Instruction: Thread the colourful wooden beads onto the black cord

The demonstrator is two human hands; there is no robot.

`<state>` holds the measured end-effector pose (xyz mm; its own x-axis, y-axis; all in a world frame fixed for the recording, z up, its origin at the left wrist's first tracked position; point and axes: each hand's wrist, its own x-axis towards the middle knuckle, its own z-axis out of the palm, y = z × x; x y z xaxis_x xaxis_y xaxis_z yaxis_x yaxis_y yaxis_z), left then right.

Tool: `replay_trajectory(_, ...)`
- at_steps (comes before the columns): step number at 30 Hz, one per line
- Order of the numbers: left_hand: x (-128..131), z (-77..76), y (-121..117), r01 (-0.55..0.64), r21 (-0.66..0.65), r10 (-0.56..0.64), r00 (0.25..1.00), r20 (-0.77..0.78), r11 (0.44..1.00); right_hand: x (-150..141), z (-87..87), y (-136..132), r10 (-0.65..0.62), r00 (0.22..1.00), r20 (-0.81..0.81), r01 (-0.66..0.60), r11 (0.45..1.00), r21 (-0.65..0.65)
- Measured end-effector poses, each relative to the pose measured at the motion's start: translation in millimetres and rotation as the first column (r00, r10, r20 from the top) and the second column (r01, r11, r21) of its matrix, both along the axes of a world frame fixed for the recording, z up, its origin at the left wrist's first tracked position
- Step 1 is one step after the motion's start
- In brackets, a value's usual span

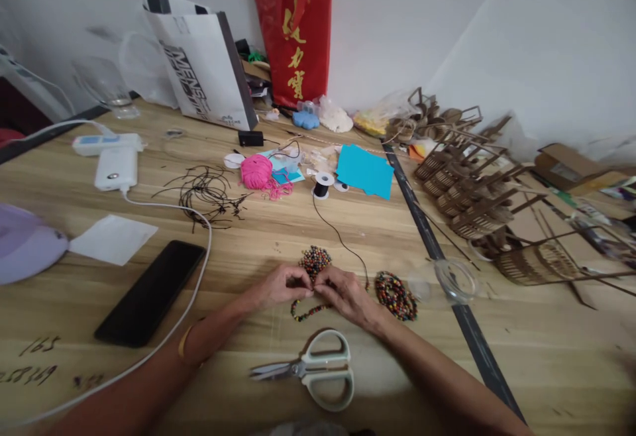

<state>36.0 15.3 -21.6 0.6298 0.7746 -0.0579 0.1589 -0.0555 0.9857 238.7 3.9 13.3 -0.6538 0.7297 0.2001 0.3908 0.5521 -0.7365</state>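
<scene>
My left hand (pixel 284 286) and my right hand (pixel 346 295) meet at the fingertips, each closed in a pinch. A short beaded string (pixel 307 315) of small multicoloured beads loops below them on the table, its ends running up to the pinched fingers. The exact grip is too small to see. Just behind my fingers lies a heap of similar beads (pixel 315 259), partly hidden by the hands. A coiled bead strand (pixel 396 295) rests right of my right hand. Nearer me lie open-bladed scissors (pixel 318 368) with pale handles. Black cord runs from a white spool (pixel 323 184) toward my right hand.
Left are a black phone (pixel 150 293), a white cable (pixel 205 250) and loose black cords (pixel 206 194). Pink yarn (pixel 257 172) and blue sheets (pixel 365 169) lie farther back. Woven baskets (pixel 467 207) crowd the right; a clear round lid (pixel 456 280) sits nearer. Bags stand behind.
</scene>
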Motion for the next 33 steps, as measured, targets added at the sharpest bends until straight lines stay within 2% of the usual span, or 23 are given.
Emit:
replay_trajectory(5, -1.7, 2.1, 0.0, -0.016, 0.007, 0.016, 1.000, 0.009, 1.000, 20.0, 25.4, 15.6, 0.007, 0.994, 0.109, -0.008, 1.000, 0.009)
replay_trajectory(8, -2.6, 4.1, 1.0, -0.046, -0.005, 0.046, 0.999, 0.024, 0.999, 42.6, 40.3, 26.9, 0.006, 0.964, 0.264, -0.025, 0.997, 0.068)
replay_trajectory(13, -3.8, 10.7, 1.3, -0.074, -0.136, 0.084, 0.994, 0.070, 0.988, 73.7, 42.7, 33.6, -0.068, 0.774, 0.630, -0.095, 0.971, 0.221)
replay_trajectory(15, -4.0, 12.0, 1.2, -0.093, -0.180, 0.110, 0.990, 0.088, 0.979, 78.6, 39.3, 32.3, -0.065, 0.705, 0.706, -0.142, 0.963, 0.230)
replay_trajectory(18, -4.2, 12.2, 1.2, -0.128, -0.211, 0.152, 0.983, 0.105, 0.969, 79.5, 35.9, 29.5, -0.024, 0.657, 0.753, -0.204, 0.957, 0.208)
replay_trajectory(25, -5.1, 14.3, 2.9, -0.174, -0.263, 0.209, 0.971, 0.115, 0.949, 80.1, 31.1, 29.5, 0.011, 0.645, 0.764, -0.243, 0.951, 0.192)
replay_trajectory(30, -6.0, 13.7, 2.6, -0.186, -0.273, 0.226, 0.966, 0.124, 0.944, 79.9, 26.9, 29.7, 0.036, 0.696, 0.717, -0.223, 0.960, 0.168)
replay_trajectory(33, -5.8, 12.0, 2.6, -0.185, -0.281, 0.229, 0.964, 0.135, 0.942, 75.6, 28.0, 26.4, 0.090, 0.746, 0.660, -0.186, 0.980, 0.077)
